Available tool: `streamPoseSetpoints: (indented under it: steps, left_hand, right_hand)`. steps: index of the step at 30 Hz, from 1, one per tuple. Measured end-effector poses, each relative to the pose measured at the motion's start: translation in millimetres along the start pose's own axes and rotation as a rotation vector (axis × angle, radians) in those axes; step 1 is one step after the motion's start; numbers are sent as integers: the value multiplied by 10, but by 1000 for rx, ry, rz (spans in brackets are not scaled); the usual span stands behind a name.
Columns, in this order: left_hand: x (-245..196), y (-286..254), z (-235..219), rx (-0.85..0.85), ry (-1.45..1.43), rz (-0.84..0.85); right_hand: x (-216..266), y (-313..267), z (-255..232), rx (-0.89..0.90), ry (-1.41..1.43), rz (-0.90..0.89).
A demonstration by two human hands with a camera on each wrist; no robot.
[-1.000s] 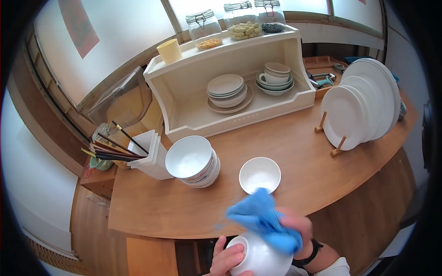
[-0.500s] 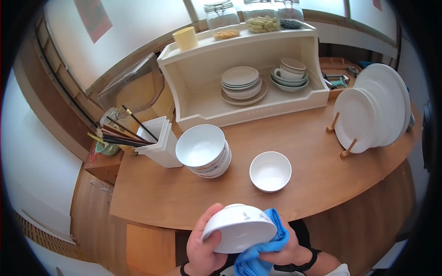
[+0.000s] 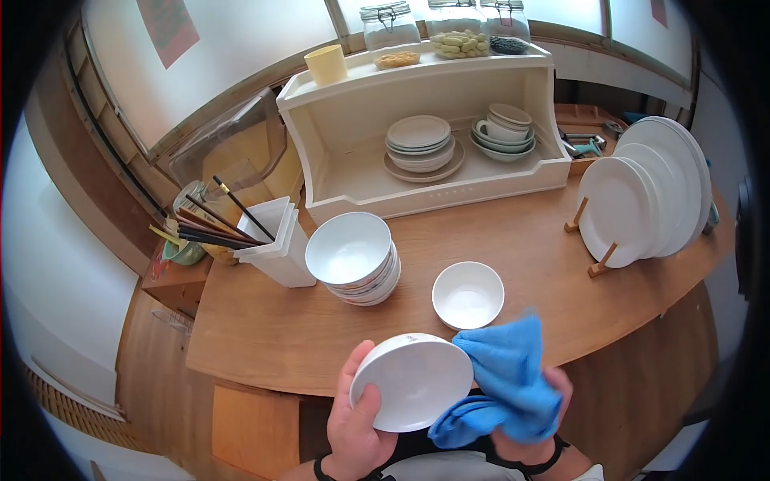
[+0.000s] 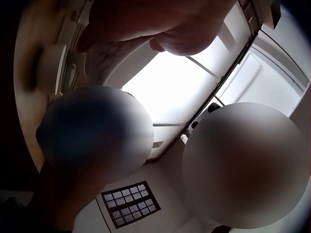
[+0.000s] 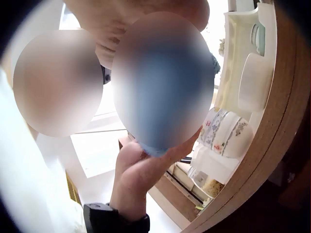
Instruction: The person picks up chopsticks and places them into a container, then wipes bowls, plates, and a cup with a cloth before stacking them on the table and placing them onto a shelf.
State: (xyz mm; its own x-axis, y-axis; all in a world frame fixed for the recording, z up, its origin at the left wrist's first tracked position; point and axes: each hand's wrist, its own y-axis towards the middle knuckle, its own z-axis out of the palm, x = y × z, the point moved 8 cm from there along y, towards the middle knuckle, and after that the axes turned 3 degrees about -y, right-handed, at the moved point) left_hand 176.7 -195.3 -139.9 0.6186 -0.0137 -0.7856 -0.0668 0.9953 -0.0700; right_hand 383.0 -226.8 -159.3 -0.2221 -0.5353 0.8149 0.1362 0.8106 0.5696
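In the head view, my left hand [image 3: 357, 429] grips a white bowl [image 3: 413, 385] by its left side, thumb over the rim and fingers behind. The bowl is tilted so its inside faces me. Bunched in my right hand [image 3: 525, 450] is a blue cloth [image 3: 513, 377], which overlaps the bowl's right rim. Just beyond them on the table stands another white bowl [image 3: 468, 295], upright. A stack of bowls [image 3: 350, 250] is to its left. Both wrist views are largely blurred; the right one shows floral patterns on the stacked bowls [image 5: 226, 133].
A white holder [image 3: 285, 256] with chopsticks stands left of the stack. Behind is a cream shelf [image 3: 449, 200] with plates, bowls and a cup, and glass jars [image 3: 457, 32] on top. At right, white plates [image 3: 618, 208] lean in a wooden rack. The wooden table's [image 3: 265, 353] near edge lies by my hands.
The bowl has turned from bottom-up to showing its inside, my left hand now holding its left side. The cloth has moved from over its outside to its right rim.
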Motion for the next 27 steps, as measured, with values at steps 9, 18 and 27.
streamPoseSetpoints:
  steps: [9, 18, 27]
  left_hand:
    - [-235, -357, 413, 434, 937, 689]
    - [-164, -197, 132, 402, 713, 503]
    - [-142, 21, -334, -41, -38, 151]
  right_hand:
    - [628, 210, 652, 232, -143, -319]
    - [435, 288, 822, 931, 297, -169]
    - [434, 472, 8, 352, 955, 32]
